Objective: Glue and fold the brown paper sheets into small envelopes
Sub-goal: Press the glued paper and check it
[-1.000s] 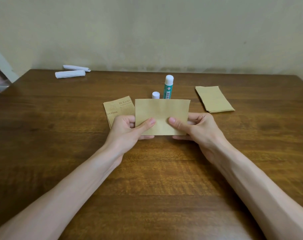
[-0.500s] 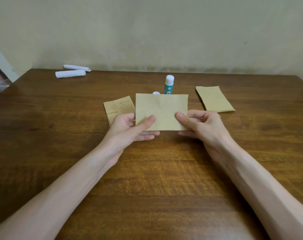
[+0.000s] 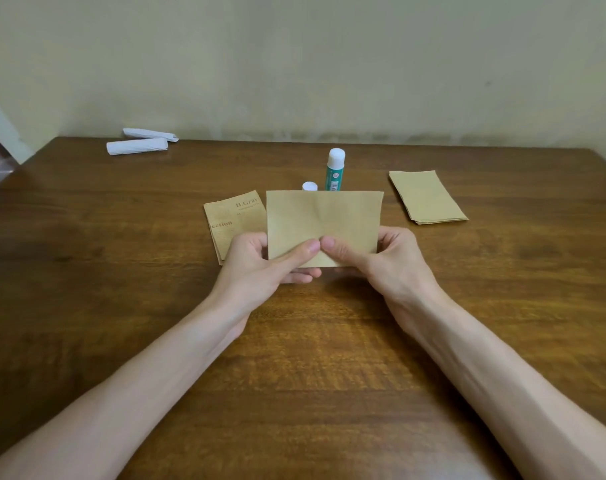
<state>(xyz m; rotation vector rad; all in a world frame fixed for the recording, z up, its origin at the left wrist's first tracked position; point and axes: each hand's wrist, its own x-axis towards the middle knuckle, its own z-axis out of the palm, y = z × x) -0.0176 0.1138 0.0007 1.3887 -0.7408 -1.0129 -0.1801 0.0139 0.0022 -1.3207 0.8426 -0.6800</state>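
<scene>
Far left of the glue stick (image 3: pixel 335 169) lie two white paper rolls (image 3: pixel 137 146); nearer on its left, printed brown sheets (image 3: pixel 232 220). In front of it, the left hand (image 3: pixel 260 265) and right hand (image 3: pixel 388 261) pinch a plain brown sheet (image 3: pixel 324 220) between thumbs and fingers, held off the table, with the thumbs nearly touching. Right of it sits a brown paper stack (image 3: pixel 427 197).

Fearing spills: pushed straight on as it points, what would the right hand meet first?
Probably the small white cylinder beside the green-and-white glue stick, behind the held brown paper sheet; depth unclear.
</scene>
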